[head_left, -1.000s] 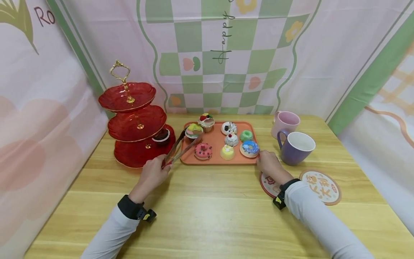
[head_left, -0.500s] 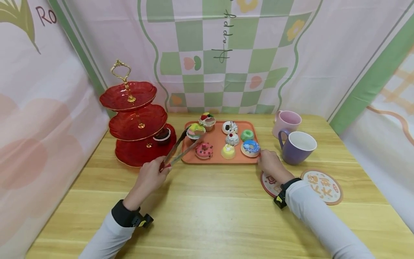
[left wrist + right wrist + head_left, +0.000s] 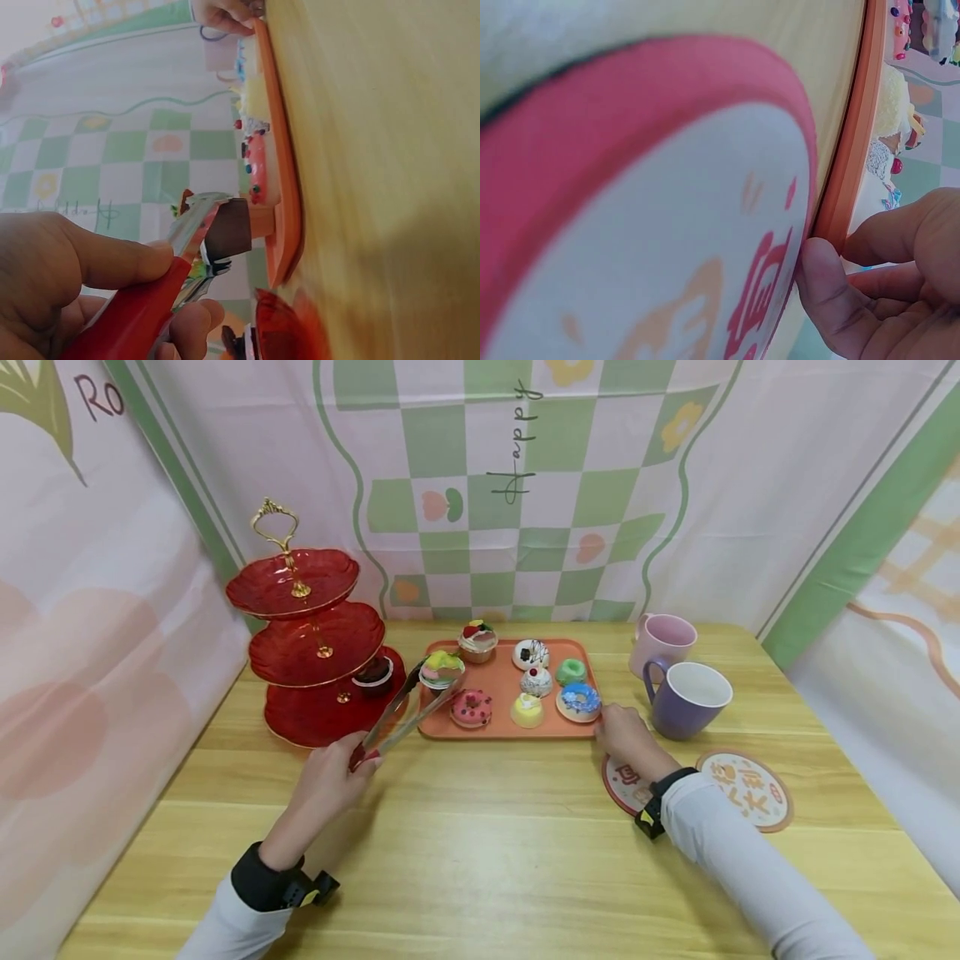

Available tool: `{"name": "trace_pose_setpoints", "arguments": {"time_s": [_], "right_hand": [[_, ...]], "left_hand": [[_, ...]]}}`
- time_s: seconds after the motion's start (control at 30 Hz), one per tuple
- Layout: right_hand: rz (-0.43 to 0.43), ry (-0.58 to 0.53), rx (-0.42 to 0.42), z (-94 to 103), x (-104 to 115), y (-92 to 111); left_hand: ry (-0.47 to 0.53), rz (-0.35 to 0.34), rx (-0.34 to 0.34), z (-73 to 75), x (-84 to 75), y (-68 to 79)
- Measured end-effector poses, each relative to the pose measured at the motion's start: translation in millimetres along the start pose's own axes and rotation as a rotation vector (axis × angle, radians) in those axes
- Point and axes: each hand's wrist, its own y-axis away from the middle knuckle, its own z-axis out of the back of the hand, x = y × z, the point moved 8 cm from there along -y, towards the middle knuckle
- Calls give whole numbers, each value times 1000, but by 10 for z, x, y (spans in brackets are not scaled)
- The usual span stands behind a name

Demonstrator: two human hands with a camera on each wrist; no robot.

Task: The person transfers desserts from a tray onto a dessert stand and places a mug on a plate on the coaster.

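Observation:
My left hand holds tongs by their red handles. Between the metal arms sits a cupcake with yellow, green and pink topping and a dark cup, at the left edge of the orange tray. Whether its base touches the tray, I cannot tell. Thumb and fingers of my right hand pinch the tray's near right corner. Also on the tray are a fruit-topped cupcake, a pink doughnut, a blue doughnut and several small cakes.
A red three-tier stand rises at left, with a chocolate cupcake on its lowest tier. To the right are a purple mug, a pink mug and two round coasters, one a white coaster.
My left hand has drawn left and toward me with the tongs. The cupcake between their arms has shifted slightly left. My right hand stays on the tray corner.

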Motion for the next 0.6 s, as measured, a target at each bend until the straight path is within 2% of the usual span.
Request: {"name": "trace_pose_setpoints", "arguments": {"time_s": [0.13, 0.3, 0.6], "right_hand": [[6, 3, -3, 5, 10, -4], [4, -2, 8, 7, 11, -9], [16, 11, 9, 2, 14, -7]], "left_hand": [[-15, -27, -21, 57, -9, 49], [-19, -11, -13, 85, 5, 94], [-10, -36, -35, 181, 3, 197]]}}
